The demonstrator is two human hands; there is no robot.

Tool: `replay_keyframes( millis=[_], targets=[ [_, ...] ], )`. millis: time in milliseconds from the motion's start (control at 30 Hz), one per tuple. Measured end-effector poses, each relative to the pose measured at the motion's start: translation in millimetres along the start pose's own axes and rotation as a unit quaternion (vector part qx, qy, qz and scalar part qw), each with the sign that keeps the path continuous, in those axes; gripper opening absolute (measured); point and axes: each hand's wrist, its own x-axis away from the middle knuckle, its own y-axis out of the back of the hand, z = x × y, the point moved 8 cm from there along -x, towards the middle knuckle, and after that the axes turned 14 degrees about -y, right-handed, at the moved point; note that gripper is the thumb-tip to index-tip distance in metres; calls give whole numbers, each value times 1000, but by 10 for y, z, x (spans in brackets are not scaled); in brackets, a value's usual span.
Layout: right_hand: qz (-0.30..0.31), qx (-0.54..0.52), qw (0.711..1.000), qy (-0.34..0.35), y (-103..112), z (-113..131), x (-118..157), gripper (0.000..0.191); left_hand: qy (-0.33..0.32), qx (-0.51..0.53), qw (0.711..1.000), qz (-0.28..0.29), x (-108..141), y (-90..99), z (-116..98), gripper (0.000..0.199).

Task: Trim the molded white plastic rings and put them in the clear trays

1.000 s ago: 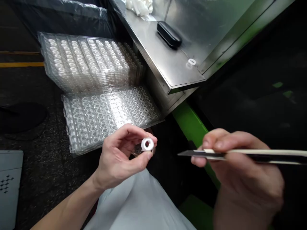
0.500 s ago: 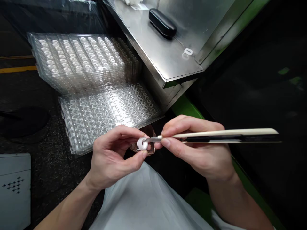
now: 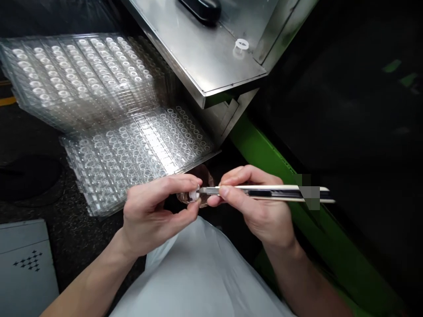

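Observation:
Between the thumb and fingertips of my left hand (image 3: 158, 211) is a small white plastic ring (image 3: 194, 194), partly covered by the fingers. My right hand (image 3: 259, 202) is closed round a slim utility knife (image 3: 274, 193) with a white and black handle. Its blade points left, and the tip meets the ring's edge or opening; exactly where it touches I cannot tell. Both hands are above my lap, over a white apron (image 3: 198, 273). Just behind the ring, a brownish see-through bag or container (image 3: 206, 176) shows in part.
Clear plastic trays (image 3: 139, 154) with rows of round pockets lie at the left, beside a taller tray stack (image 3: 82, 83) holding white rings. A metal shelf (image 3: 194, 66) juts out above, bearing a black case (image 3: 206, 11) and another white ring (image 3: 242, 44). Green machine framing (image 3: 261, 149) runs at the right.
My view has shifted, so the shelf and trays sit higher and further left. The ring has turned in my left fingers, and the knife now lies straighter against it.

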Motion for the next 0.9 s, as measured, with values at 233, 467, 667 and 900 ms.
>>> replay_keyframes(
  millis=[233,467,667,900],
  targets=[
    [-133,-188,973,35,530,-86,75,13,155,225,961,-48,-49,-230,272,33],
    [-184,356,914,-66,1296,-348,280,28,159,271,949,-15,-221,-410,9,30],
    [-238,483,843,-15,1334,177,71,36,152,178,972,-37,-326,201,292,21],
    [-139,666,703,207,-191,1836,-1104,39,254,57,954,-151,-533,1668,1553,43]
  ],
)
